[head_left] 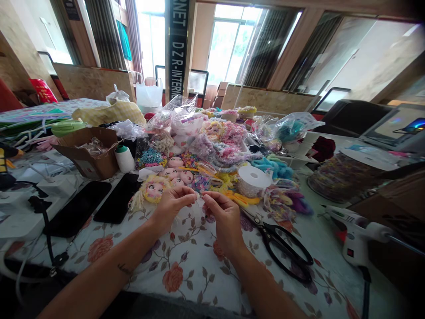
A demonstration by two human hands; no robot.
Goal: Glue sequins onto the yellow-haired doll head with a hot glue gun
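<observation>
Over the flowered tablecloth, my left hand (173,204) and my right hand (226,218) meet almost fingertip to fingertip. Both are closed in a pinch. Something small and whitish shows between them, too little to name. Just left of my left hand lies a doll head (155,189) with yellow yarn hair. Several bare doll faces (171,173) are heaped behind it. Beyond my right hand stands a spool (254,180) with a white flange. Black-handled scissors (282,243) lie to the right of my right wrist, their blades pointing toward it.
Two phones (116,199) and a power strip (20,212) with cables are at left, near a cardboard box (88,155) and a thread cone (125,159). A glue gun (353,235) and a large yarn spool (345,175) stand at right. Colourful yarn (221,141) piles up behind.
</observation>
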